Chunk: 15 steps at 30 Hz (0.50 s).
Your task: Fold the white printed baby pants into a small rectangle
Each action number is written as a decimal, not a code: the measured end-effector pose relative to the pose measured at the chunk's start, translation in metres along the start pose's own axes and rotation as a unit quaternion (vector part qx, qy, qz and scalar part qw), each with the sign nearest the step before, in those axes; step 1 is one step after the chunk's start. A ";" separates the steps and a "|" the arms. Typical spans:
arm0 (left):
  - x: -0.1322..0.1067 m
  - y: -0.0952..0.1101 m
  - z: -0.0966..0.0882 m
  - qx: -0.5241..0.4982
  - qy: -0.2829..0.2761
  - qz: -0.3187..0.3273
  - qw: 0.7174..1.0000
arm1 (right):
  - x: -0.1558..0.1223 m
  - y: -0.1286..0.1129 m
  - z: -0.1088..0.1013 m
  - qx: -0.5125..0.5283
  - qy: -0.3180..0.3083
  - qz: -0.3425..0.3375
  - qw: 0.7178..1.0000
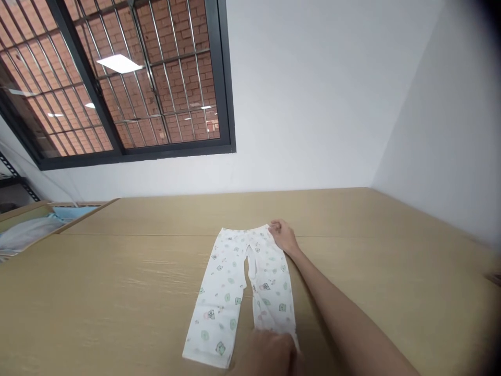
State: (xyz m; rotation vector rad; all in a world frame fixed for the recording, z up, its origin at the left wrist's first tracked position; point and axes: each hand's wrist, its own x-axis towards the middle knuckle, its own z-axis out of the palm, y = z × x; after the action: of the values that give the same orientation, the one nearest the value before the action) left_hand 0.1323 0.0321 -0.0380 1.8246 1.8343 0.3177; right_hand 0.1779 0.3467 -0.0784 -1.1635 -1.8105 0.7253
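A pair of small white trousers point(229, 284) with green and pink prints lies flat on the light wooden table point(117, 292), waistband away from me, legs spread toward me. My right hand point(282, 236) reaches out to the waistband's far right corner, fingers curled and pinching the fabric there. My left hand point(270, 355) is at the bottom of the view, seen from the back. It covers and grips the cuff of the right-hand leg. The left-hand leg lies untouched.
A shallow wooden tray point(84, 213) with pale blue and white cloth stands at the table's far left. White walls close off the back and right. A barred window is high on the left. A small dark object point(493, 277) sits at the right edge.
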 end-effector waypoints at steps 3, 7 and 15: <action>-0.016 -0.015 0.000 -0.057 0.061 -0.042 0.996 | 0.002 -0.008 0.007 0.063 0.013 0.030 0.997; -0.037 -0.049 0.001 -0.150 0.104 -0.058 0.982 | 0.008 -0.035 0.031 0.115 0.033 0.049 0.992; -0.083 -0.133 -0.006 0.015 0.241 -0.075 0.967 | 0.006 -0.096 0.107 0.089 0.030 0.008 0.996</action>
State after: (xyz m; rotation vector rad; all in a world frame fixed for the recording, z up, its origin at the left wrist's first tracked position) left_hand 0.0111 -0.0561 -0.0853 1.7173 2.2960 0.7338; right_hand 0.0417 0.3104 -0.0497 -1.0709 -1.6533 0.8351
